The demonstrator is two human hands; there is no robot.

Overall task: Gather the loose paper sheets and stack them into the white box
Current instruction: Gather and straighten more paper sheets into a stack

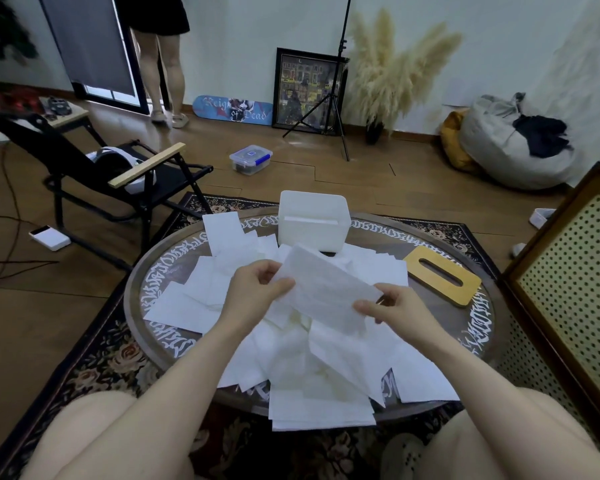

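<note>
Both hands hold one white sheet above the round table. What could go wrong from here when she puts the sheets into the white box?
1. The thin white paper sheet is pinched only at its ends by the left hand and right hand; it may sag, crease or tear.
2. Some loose white sheets overhang the near edge of the round dark table and could slide off.
3. The white plastic box looks narrow, so a sheet may catch on its rim.

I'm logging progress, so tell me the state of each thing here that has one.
white box: upright, open on top, contents hidden
held sheet: lifted, pinched at both ends
left hand: pinching the sheet
right hand: pinching the sheet
loose sheets: scattered on the table
wooden lid: off, lying flat
</note>
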